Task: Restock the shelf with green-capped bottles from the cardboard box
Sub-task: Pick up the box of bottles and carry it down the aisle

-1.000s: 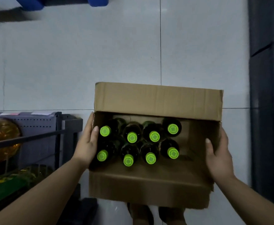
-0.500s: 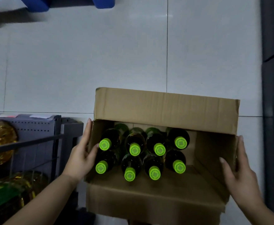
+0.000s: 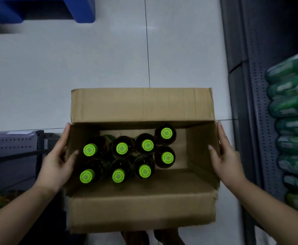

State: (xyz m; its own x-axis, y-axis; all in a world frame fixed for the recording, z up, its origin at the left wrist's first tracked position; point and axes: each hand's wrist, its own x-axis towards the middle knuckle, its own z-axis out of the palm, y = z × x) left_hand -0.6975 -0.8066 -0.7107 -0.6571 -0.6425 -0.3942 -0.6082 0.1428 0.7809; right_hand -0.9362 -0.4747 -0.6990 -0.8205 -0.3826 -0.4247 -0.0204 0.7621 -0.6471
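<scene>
Holding cardboard box [image 3: 141, 211], both hands [image 3: 55, 165].

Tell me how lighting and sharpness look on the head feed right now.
Head view: dim overall; the bright green bottle caps stay crisp in the brown cardboard box, the dark bottle bodies vanish in shadow, and the green shrink-wrapped packs at the right edge are smeared and bowed.

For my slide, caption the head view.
Both hands, left hand and right hand, grip an open cardboard box of eight green-capped bottles.
</scene>
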